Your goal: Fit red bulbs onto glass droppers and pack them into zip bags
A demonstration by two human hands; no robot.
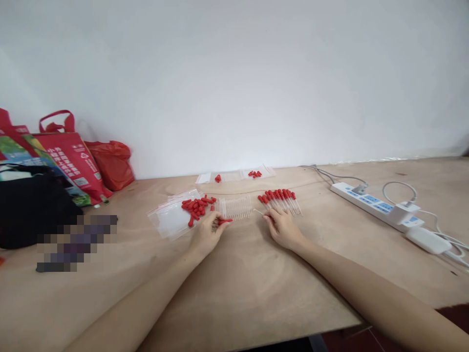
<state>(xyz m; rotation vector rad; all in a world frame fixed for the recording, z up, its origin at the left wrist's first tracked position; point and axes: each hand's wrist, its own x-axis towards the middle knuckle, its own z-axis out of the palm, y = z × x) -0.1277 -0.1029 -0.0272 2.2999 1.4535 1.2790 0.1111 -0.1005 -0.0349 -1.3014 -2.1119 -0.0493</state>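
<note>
Between its fingertips my left hand (208,233) pinches a red rubber dropper bulb (224,221), whose narrow end points right. My right hand (281,226) is closed on a thin glass dropper tube (258,211) that sticks out to the left, apart from the bulb. A row of clear glass tubes (234,208) lies between and beyond the hands. Loose red bulbs (196,209) are heaped just past my left hand, partly on clear plastic bags (166,215). Beyond my right hand lie several droppers with red bulbs fitted (280,196), side by side.
Two flat clear bags with a few red bulbs (255,174) lie by the wall. On the right runs a white power strip (373,204) with a charger (403,213) and cables. Red shopping bags (69,161) and a black bag (40,205) stand at left, near a blurred-out object (78,243).
</note>
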